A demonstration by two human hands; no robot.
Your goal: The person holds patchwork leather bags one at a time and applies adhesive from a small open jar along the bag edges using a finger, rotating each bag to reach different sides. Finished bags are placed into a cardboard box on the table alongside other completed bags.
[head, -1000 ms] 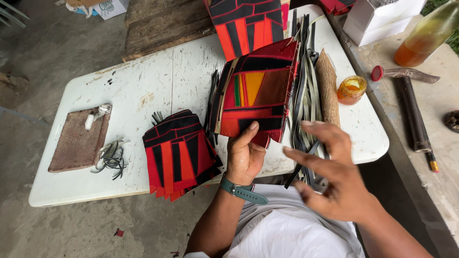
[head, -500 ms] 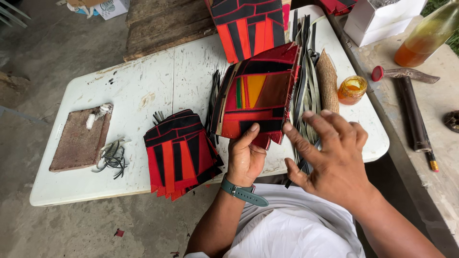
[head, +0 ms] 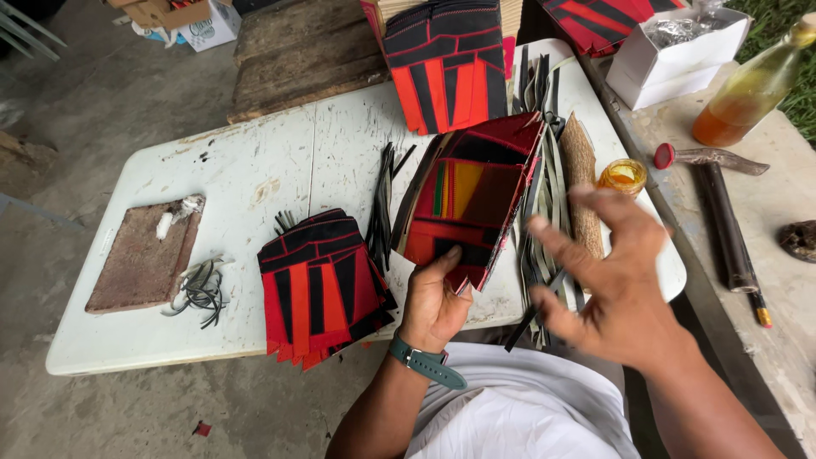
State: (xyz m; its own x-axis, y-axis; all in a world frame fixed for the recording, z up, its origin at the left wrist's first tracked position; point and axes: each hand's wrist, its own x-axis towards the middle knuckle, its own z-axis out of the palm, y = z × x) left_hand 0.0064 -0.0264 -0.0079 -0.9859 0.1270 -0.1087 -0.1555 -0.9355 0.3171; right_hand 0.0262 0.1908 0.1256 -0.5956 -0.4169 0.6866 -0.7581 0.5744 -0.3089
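Observation:
My left hand (head: 435, 299) grips the lower edge of a red and black stitched piece (head: 473, 197) with a yellow and green panel, held tilted above the white table (head: 246, 170). A green watch sits on that wrist. My right hand (head: 614, 276) is blurred, fingers spread, empty, hovering to the right of the piece over a bundle of dark strips (head: 544, 212). A stack of similar red and black pieces (head: 321, 286) lies at the table's near edge, left of my left hand.
Another red and black stack (head: 448, 64) lies at the table's far side. A brown board (head: 146, 255) with dark scraps (head: 201, 291) sits left. A small jar of amber liquid (head: 622, 176), a hammer (head: 718, 212), a bottle (head: 748, 85) and a white box (head: 671, 51) stand right.
My right hand moved from resting close against the held piece's right edge to a little away from it, fingers spread. The left hand keeps its grip and the piece has barely shifted.

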